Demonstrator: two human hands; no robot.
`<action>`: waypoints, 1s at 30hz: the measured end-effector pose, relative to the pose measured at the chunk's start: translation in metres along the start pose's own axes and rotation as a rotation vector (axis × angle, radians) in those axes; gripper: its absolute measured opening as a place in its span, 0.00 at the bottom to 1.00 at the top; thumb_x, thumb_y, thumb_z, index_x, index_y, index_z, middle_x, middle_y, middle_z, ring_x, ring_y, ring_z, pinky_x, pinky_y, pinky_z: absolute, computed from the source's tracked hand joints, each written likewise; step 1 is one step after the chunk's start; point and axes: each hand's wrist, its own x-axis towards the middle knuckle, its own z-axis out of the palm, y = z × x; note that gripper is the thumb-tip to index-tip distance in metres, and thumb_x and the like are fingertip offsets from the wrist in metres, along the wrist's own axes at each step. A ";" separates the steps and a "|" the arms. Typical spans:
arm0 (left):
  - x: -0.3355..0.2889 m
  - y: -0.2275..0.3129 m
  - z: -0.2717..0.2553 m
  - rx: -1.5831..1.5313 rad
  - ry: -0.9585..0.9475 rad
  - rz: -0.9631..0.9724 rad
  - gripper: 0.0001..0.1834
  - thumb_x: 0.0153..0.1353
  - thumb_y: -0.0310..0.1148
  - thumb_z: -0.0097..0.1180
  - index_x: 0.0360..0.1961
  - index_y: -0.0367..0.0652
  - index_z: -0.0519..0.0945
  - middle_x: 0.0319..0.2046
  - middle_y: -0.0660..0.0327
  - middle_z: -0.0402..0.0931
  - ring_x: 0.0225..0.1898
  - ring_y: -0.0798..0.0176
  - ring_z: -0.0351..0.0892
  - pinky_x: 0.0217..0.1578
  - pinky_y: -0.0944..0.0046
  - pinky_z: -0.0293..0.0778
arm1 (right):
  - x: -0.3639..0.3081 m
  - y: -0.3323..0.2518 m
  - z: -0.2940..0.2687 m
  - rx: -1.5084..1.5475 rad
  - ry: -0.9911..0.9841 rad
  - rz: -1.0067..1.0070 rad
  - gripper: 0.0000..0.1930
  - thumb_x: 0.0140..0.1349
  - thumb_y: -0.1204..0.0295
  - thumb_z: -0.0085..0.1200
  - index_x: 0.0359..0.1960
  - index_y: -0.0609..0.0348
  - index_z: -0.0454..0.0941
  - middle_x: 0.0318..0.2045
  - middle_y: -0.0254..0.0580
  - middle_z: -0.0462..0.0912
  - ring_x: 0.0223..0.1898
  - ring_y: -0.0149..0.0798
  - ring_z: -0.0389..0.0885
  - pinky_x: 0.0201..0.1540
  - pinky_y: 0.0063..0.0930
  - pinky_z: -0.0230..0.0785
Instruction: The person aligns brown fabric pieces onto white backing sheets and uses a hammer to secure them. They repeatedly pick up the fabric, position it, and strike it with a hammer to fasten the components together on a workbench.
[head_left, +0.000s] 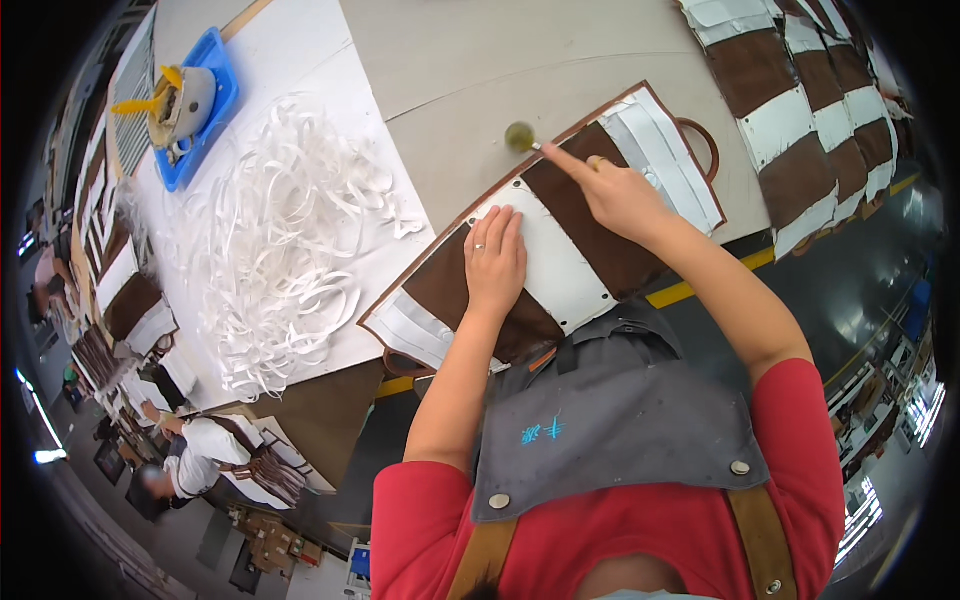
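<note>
A long bag piece [552,258] with brown and white sections lies flat and slanted across the table edge in front of me. Brown handles [712,150] loop out at its ends, and small dark rivets dot the white middle section. My left hand [495,255] rests on it with fingers stretched, near the upper edge, holding nothing. My right hand [610,195], closed with the index finger pointing forward, grips a small tool [520,137] with a round olive-green head. That head is just past the piece's upper edge, over the table. The tool's grip is hidden in my hand.
A heap of white strips [290,240] covers the table's left part. Behind it, a blue tray [213,110] holds a white bowl [192,105] with yellow-handled tools. Stacked brown-and-white pieces [790,120] hang over the right edge. A person [195,455] works at the lower left.
</note>
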 end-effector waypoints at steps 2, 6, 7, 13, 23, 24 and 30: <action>-0.001 -0.001 -0.004 -0.031 0.005 -0.005 0.18 0.55 0.26 0.55 0.50 0.41 0.76 0.54 0.59 0.71 0.60 0.57 0.67 0.60 0.53 0.60 | 0.003 -0.010 -0.007 0.162 0.213 -0.064 0.40 0.55 0.82 0.45 0.70 0.35 0.54 0.22 0.45 0.70 0.16 0.46 0.71 0.19 0.35 0.68; -0.013 -0.009 -0.012 -0.055 0.021 -0.033 0.18 0.55 0.26 0.55 0.50 0.41 0.75 0.54 0.58 0.71 0.60 0.56 0.67 0.60 0.53 0.60 | -0.017 -0.009 0.014 0.005 0.065 -0.095 0.37 0.57 0.81 0.45 0.69 0.35 0.55 0.21 0.45 0.69 0.16 0.47 0.71 0.18 0.37 0.69; -0.019 -0.010 -0.019 -0.010 0.020 -0.059 0.19 0.56 0.26 0.55 0.50 0.41 0.75 0.55 0.57 0.71 0.59 0.55 0.67 0.60 0.53 0.60 | -0.021 -0.006 0.020 0.025 0.047 -0.057 0.37 0.57 0.81 0.45 0.69 0.35 0.55 0.21 0.45 0.69 0.16 0.48 0.71 0.19 0.37 0.69; -0.049 -0.029 -0.035 0.166 0.013 -0.178 0.22 0.58 0.29 0.54 0.55 0.41 0.73 0.57 0.58 0.69 0.62 0.57 0.65 0.62 0.54 0.58 | -0.004 -0.042 0.019 0.190 0.090 -0.055 0.38 0.57 0.80 0.45 0.69 0.34 0.54 0.24 0.47 0.72 0.19 0.50 0.75 0.21 0.39 0.72; -0.050 -0.032 -0.030 0.102 0.084 -0.184 0.20 0.58 0.28 0.54 0.53 0.40 0.73 0.54 0.56 0.70 0.59 0.54 0.67 0.59 0.52 0.62 | 0.021 -0.069 0.024 -0.045 -0.107 -0.183 0.40 0.54 0.80 0.47 0.69 0.29 0.54 0.25 0.47 0.76 0.21 0.45 0.79 0.21 0.34 0.72; -0.050 -0.031 -0.029 0.072 0.101 -0.180 0.19 0.58 0.27 0.54 0.52 0.41 0.73 0.53 0.55 0.71 0.58 0.52 0.68 0.58 0.52 0.63 | 0.016 -0.070 0.023 -0.001 -0.095 -0.215 0.40 0.55 0.80 0.46 0.69 0.28 0.54 0.25 0.47 0.76 0.21 0.45 0.79 0.21 0.35 0.72; -0.043 -0.032 -0.038 0.001 0.114 -0.199 0.17 0.56 0.26 0.55 0.48 0.39 0.75 0.48 0.52 0.71 0.51 0.48 0.70 0.51 0.51 0.65 | 0.006 -0.067 0.020 -0.048 -0.336 -0.073 0.35 0.60 0.76 0.43 0.67 0.22 0.56 0.30 0.49 0.78 0.28 0.47 0.82 0.27 0.40 0.75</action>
